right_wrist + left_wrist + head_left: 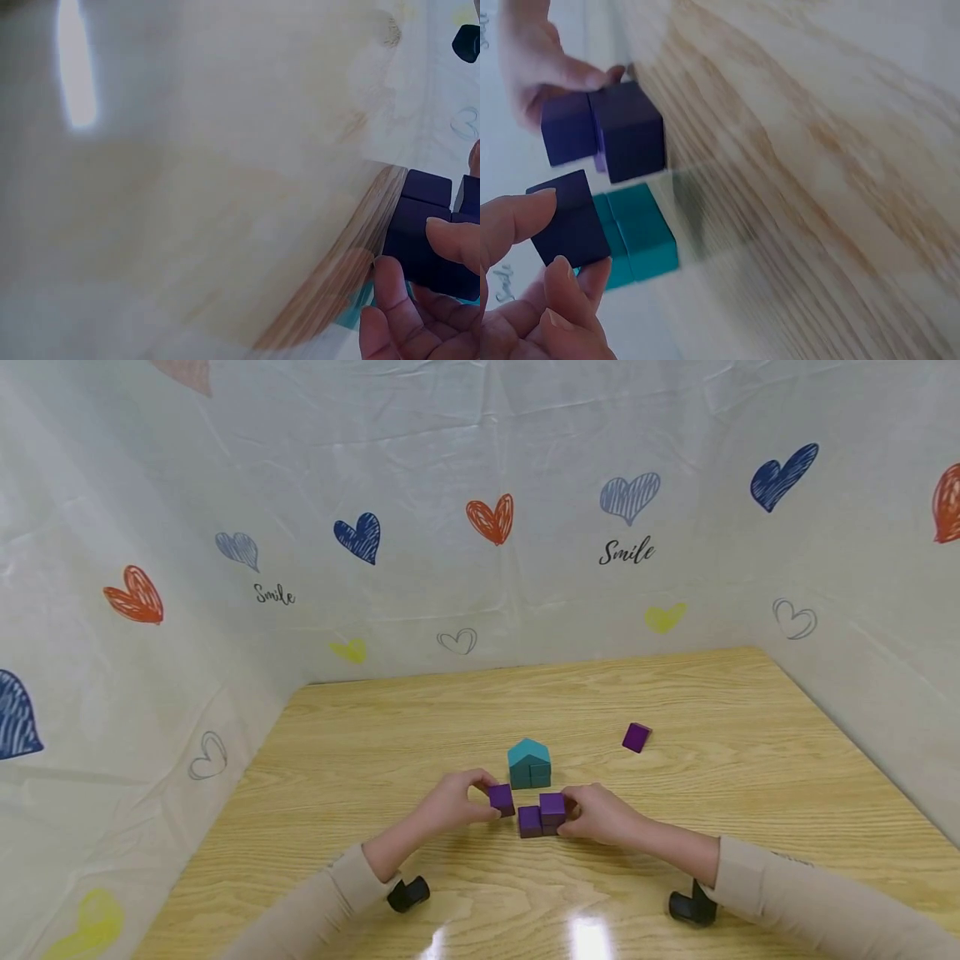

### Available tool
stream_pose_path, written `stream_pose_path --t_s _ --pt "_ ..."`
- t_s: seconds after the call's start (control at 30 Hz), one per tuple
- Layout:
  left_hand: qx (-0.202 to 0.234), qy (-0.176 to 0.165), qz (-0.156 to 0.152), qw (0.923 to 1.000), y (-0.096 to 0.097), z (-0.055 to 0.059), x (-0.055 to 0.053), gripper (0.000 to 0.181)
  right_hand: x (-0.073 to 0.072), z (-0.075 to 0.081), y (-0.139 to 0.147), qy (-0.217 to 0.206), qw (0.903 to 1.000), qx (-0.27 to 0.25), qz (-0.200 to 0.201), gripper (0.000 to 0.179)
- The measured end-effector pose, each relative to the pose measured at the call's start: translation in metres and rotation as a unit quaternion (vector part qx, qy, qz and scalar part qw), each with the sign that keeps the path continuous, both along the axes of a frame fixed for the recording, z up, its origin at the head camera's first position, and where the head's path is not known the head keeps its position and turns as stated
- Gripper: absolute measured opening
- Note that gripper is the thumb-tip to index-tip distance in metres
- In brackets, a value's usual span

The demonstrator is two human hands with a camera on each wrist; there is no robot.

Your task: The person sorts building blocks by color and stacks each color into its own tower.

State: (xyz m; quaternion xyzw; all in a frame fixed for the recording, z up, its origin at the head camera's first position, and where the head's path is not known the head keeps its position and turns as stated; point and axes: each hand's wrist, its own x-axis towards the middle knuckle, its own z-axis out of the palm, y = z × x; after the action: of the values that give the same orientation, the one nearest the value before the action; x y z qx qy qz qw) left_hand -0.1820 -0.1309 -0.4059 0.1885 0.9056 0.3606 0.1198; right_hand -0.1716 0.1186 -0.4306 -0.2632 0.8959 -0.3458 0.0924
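Observation:
My left hand [453, 800] pinches a purple cube [501, 800] between thumb and fingers, just left of a small purple group. In the left wrist view that held cube [570, 217] looks tilted and apart from the others. The group has one purple cube [529, 822] on the left and a two-high stack on the right, topped by another purple cube [552, 808]. My right hand [603, 814] grips the stack from its right side, the thumb on its near face in the right wrist view. Behind stands a teal block house [529, 768] with a pointed top.
Farther back to the right, a loose purple block [637, 737] lies on the wood-grain table [375, 727]. A pale sheet [420, 602] printed with hearts hangs along the back and sides. Black wrist cameras sit under both sleeves.

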Motion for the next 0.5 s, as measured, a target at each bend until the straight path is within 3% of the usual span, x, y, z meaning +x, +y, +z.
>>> stream_pose_path --t_s 0.17,0.5 --pt "-0.014 0.019 -0.02 0.9995 0.015 0.0 0.005 0.03 -0.001 -0.001 0.0 0.005 1.0 0.0 0.001 0.022" --pt "-0.015 0.008 -0.023 0.9996 0.032 -0.003 0.007 0.033 -0.001 -0.001 0.0 0.001 1.0 0.001 0.001 0.024"
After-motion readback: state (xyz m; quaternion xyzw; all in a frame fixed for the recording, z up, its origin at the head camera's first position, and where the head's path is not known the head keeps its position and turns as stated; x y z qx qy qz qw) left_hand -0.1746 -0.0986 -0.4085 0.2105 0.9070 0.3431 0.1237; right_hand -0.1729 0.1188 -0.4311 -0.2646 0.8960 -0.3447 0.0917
